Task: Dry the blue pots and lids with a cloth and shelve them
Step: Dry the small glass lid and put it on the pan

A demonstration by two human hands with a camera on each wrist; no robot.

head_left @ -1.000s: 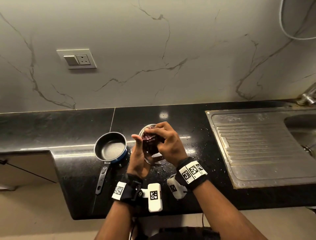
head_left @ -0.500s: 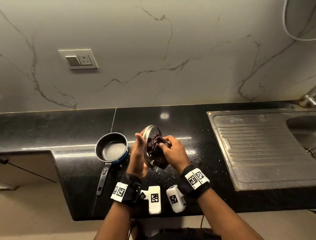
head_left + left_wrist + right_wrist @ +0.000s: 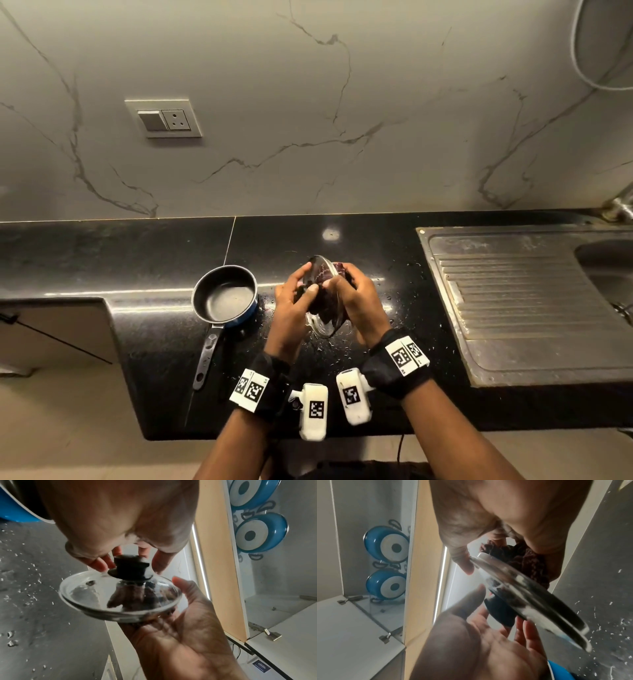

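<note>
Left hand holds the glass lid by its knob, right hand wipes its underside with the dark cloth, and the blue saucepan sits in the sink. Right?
One thing is wrong: the blue saucepan sits on the black counter, left of the hands, not in the sink, as the head view shows. The left hand is at the glass lid's knob; the right hand holds the dark cloth.

- Ahead of you, a pale marble wall point(image 3: 342, 102) with dark veins carries a switch-and-socket plate point(image 3: 163, 119) toward its left.
- Below runs a glossy black countertop point(image 3: 102, 260), speckled with water droplets.
- At its right end sits a steel sink point(image 3: 531, 301) with a ribbed drainboard.
- Under the counter's left corner, a beige floor point(image 3: 61, 428).
</note>
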